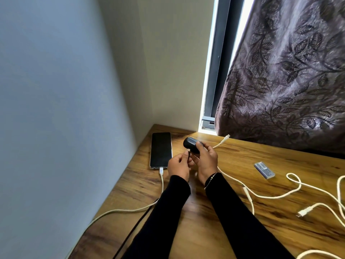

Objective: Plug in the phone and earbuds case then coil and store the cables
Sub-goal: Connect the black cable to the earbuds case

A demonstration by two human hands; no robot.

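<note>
Left hand [178, 166]: I see it pinching a black plug [189, 151] just beside the case.
Right hand [206, 160]: gripping the black case [190, 143] above the counter [214, 230].
Phone [161, 149]: flat by the wall, white cable [130, 210] plugged in.

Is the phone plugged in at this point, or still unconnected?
Plugged in. A white cable has its connector seated in the bottom edge of the phone, which lies flat on the wooden table with a dark screen.

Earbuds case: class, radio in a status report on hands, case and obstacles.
Right hand gripping earbuds case. Left hand pinching black cable plug, tip just short of case, not yet in. Phone already plugged, white cable. Nothing blocking.
</note>
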